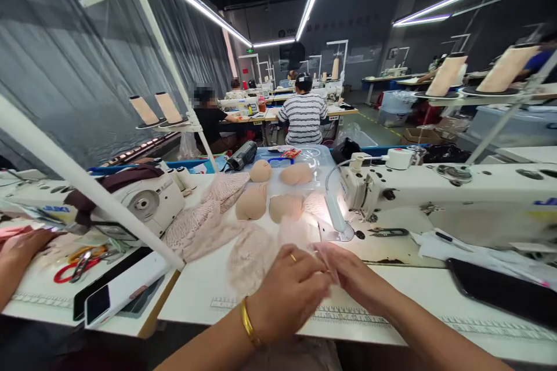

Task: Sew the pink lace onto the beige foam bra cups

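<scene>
My left hand (289, 287), wearing a ring and a gold bracelet, is closed with its fingers curled on a piece of sheer pale pink fabric (296, 235). My right hand (359, 278) meets it fingertip to fingertip and pinches the fabric's edge. Some of the fabric is hidden behind my fingers. Just beyond my hands is the lit needle area of a sewing machine (435, 191). Lace fabric (250, 258) spreads beside my left hand. Several beige bra cups (251, 203) lie behind it, some on a clear plastic bin lid (319, 171).
Thread snips (389, 232) lie on the machine bed. A dark phone or tablet (500, 290) rests at right, and a ruler tape (348, 317) runs along the front edge. To the left are a white pole (91, 185), a white phone (126, 290) and a co-worker's hand (26, 249).
</scene>
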### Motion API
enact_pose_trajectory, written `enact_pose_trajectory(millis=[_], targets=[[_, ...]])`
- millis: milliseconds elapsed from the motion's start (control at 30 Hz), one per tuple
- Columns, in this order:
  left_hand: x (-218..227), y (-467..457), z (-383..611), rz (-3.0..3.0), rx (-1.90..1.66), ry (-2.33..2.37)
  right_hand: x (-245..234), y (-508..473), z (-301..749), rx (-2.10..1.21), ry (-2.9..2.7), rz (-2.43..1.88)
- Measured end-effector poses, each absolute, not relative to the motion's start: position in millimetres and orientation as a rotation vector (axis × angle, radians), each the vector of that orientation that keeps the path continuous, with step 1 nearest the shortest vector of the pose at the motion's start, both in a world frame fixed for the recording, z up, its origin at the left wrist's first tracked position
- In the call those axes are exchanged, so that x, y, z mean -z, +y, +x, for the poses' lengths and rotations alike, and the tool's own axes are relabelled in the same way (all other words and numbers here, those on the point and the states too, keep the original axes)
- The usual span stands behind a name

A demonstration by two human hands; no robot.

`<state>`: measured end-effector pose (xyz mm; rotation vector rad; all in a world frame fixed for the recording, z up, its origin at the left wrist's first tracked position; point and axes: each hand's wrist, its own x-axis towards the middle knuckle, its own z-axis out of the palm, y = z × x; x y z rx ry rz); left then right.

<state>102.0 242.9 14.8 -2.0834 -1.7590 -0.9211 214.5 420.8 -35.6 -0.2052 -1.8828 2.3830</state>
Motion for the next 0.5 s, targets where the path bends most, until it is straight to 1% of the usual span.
enact_pose_trajectory(millis=[67, 167, 267, 333, 400, 500], targets=[[1.6, 248.8, 113.6, -2.277, 0.970, -1.706, 41.4, 425.1, 213.3, -2.276, -1.910, -0.338], [14.4, 253.1, 98.9, -2.121, 1.253, -1.903, 47.0, 436.0, 218.7, -2.069, -2.045, -0.397], [17.5, 266.4, 67.6, -1.845, 1.499, -2.309, 43.4, 443.8, 228.0, -1.914, -2.204, -0.298], [18.9, 278.6, 52.7, -1.835, 1.695, -2.505, 37.7, 447.1, 234.0, -1.900, -2.267, -0.179], [20.3, 289.1, 46.8, -1.902, 1.849, -2.578, 32.0, 450.6, 239.7, -1.921, -2.298, -0.115], [19.5, 297.1, 51.4, -1.928, 1.880, -2.601, 25.7, 455.8, 246.6, -1.780, -2.377, -0.150]])
